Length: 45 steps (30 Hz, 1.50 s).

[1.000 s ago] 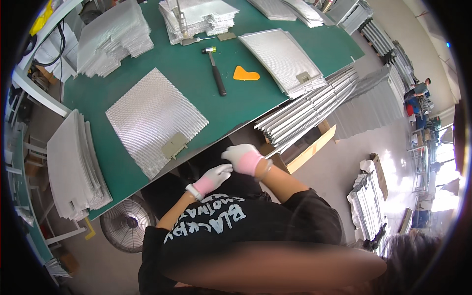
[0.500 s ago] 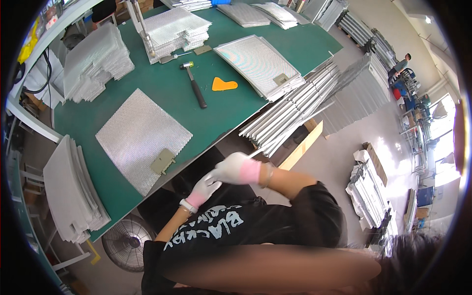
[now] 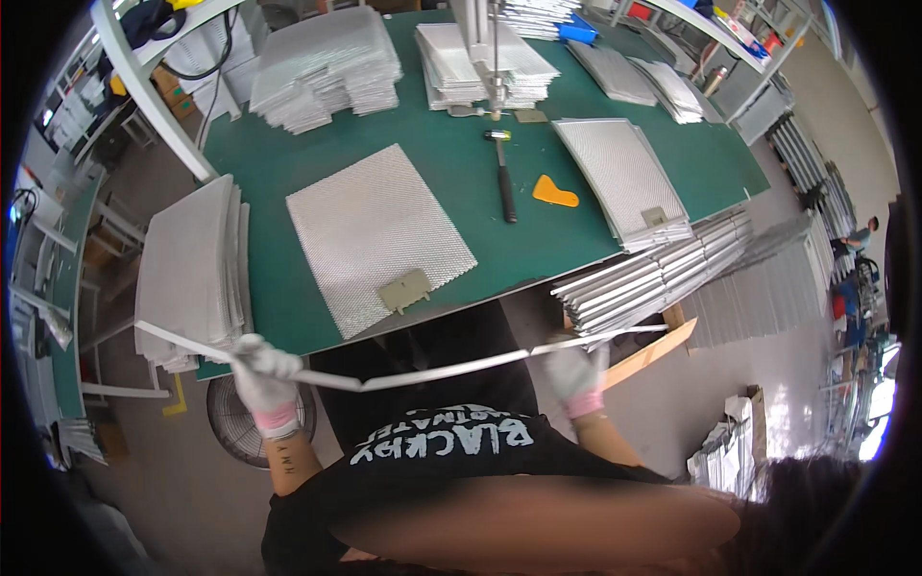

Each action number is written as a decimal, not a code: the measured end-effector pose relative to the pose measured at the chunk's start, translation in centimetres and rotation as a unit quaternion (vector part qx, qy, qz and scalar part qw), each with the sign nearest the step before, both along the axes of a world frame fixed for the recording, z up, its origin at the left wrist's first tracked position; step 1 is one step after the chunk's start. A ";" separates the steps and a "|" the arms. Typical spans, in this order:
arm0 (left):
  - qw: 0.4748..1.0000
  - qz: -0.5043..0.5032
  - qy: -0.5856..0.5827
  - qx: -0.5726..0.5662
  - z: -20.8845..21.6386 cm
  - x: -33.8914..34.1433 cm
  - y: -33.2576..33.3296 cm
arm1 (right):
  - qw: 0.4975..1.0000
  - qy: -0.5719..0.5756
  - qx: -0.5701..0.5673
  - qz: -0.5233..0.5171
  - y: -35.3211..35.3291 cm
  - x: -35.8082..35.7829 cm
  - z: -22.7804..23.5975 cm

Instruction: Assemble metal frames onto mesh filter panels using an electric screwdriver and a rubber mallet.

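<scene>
A long, thin, silvery-white metal frame strip point(image 3: 444, 369), bent at several points, stretches across in front of my body, beyond the table's near edge. My left hand point(image 3: 265, 376), in a white glove with a pink cuff, is closed around it near its left end. Toward the strip's other end, my right hand point(image 3: 576, 374), gloved the same way, grips it; its fingers are slightly blurred. On the table ahead lies a silver mesh panel point(image 3: 370, 230), a khaki plate point(image 3: 405, 290) resting at its near corner.
The green table point(image 3: 461, 274) carries a hammer point(image 3: 506, 182), an orange scraper point(image 3: 555, 192) and stacked mesh panels point(image 3: 624, 178). White sheets point(image 3: 187, 259) are piled at its left edge. More metal strips point(image 3: 653, 274) lie bundled at the right. A floor fan point(image 3: 223, 422) stands below.
My hands, close together before, are now wide apart with the bent strip held between them. The view has turned, so the table sits further right.
</scene>
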<state>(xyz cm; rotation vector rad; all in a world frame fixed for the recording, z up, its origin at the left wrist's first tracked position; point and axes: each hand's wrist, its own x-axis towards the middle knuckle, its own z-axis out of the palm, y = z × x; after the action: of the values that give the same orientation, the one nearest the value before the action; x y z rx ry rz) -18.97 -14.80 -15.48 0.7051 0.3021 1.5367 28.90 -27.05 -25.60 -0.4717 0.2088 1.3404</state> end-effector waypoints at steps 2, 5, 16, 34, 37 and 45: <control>0.995 -0.027 0.041 0.092 2.0 -2.9 -0.6 | 0.990 -0.092 -0.043 -0.097 -2.2 6.5 1.0; 0.970 -0.103 0.209 0.072 3.1 -3.1 -0.6 | 0.947 -0.225 0.029 -0.227 -2.0 13.3 7.0; 0.881 -0.174 0.417 -0.143 -4.5 9.0 -6.2 | 0.952 -0.254 0.161 0.047 23.9 -5.4 13.9; 0.984 -0.061 -0.027 -0.162 -9.7 26.3 0.7 | 0.719 -0.667 0.092 0.172 9.6 -9.6 6.0; 0.950 -0.022 -0.117 -0.287 -7.6 26.5 5.5 | 0.829 -0.487 0.095 0.257 10.4 -9.5 4.1; 0.966 0.004 -0.097 -0.240 -10.6 25.6 11.0 | 0.869 -0.335 0.137 0.337 13.4 -10.7 3.6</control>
<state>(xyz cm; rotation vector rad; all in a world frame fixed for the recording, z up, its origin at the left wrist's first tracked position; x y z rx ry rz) 6.63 -3.82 -26.05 0.1716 0.5065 1.4495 18.19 -13.63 -21.99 -0.7772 -0.7856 1.7535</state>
